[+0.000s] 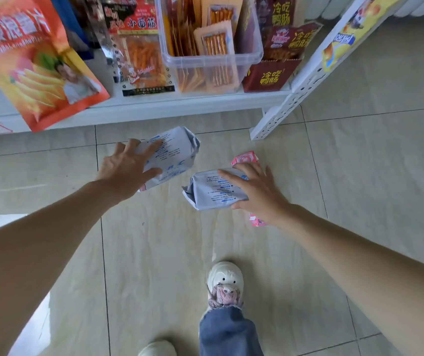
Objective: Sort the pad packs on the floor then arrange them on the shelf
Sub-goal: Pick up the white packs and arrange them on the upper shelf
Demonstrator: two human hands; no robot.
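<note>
Two pale blue-grey pad packs with blue print are in my hands above the tiled floor. My left hand point(126, 170) grips the end of the upper left pack point(173, 152), fingers over its top and thumb under its side. My right hand point(258, 191) grips the right end of the second pack point(212, 192), which lies lower and to the right. A pink pad pack point(245, 158) lies on the floor behind my right hand, mostly hidden; a pink corner shows below my wrist point(257, 222).
A white shelf point(154, 109) runs across the top, holding snack bags, a clear plastic bin point(210, 57) of packets and dark red boxes. Its perforated white upright point(285, 109) stands on the floor at right. My shoe point(226, 281) and jeans leg are below.
</note>
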